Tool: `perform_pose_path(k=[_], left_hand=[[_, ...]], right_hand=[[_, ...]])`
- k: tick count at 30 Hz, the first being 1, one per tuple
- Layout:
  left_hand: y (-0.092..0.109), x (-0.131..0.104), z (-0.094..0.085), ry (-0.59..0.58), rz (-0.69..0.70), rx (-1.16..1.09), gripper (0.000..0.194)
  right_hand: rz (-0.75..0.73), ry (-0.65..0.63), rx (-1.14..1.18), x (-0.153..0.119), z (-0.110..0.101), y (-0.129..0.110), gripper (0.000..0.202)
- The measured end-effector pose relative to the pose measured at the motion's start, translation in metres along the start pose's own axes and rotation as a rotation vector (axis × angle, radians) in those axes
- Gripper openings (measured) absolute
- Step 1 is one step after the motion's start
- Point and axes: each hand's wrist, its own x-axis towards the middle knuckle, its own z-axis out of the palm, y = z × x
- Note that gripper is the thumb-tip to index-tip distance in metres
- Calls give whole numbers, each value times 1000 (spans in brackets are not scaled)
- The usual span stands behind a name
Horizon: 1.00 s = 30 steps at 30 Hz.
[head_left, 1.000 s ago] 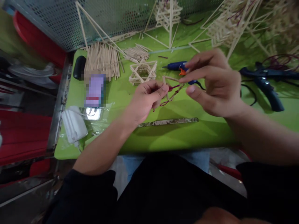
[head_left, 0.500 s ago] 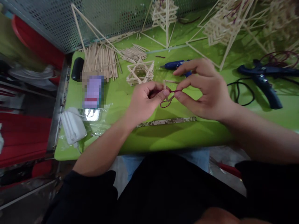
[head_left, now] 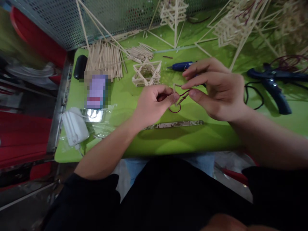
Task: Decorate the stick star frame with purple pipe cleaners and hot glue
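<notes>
My left hand (head_left: pixel 154 104) is closed, thumb against fingers, on a small frame of thin wooden sticks (head_left: pixel 175 90) and a dark red cord. The cord (head_left: pixel 176 112) hangs in a loop below the fingertips. To the right of it, my right hand (head_left: pixel 216 91) pinches the cord between thumb and index finger, its other fingers lifted and loosely bent. A short cord stretch runs between the two hands. Behind the left hand stands a star-shaped stick frame (head_left: pixel 141 77). A blue tool with a pointed tip (head_left: pixel 181 66) lies behind the right hand, partly hidden by it.
Loose sticks (head_left: pixel 106 61) lie at the back left near a phone (head_left: pixel 96 91) and a white power bank (head_left: pixel 75 126). Stick structures (head_left: pixel 173 14) stand along the back. A dark blue handled tool (head_left: pixel 276 93) lies right. A patterned strip (head_left: pixel 174 124) lies near the front edge.
My right hand has moved right, away from the left, so a longer stretch of cord shows between them. The left hand keeps its grip. The view has shifted slightly.
</notes>
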Motion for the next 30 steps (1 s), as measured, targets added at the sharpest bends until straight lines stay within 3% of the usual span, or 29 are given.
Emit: perform_pose_path(k=[8,13,21,30], left_hand=[[0,3,-2,-9,-3,-5,61],[-1,3,-2,-24,3,-62,61],[1,5,-4,-21,-18,-120,52],[2,6,-7,10,-12,-86,48]], right_hand=[[-59,-3,-85,0,-3,0,39],[154,168,-145,-3,1,5,25],[252,352,-33,-1,8,17,52],[400,277,-66,7,-6,15,61]])
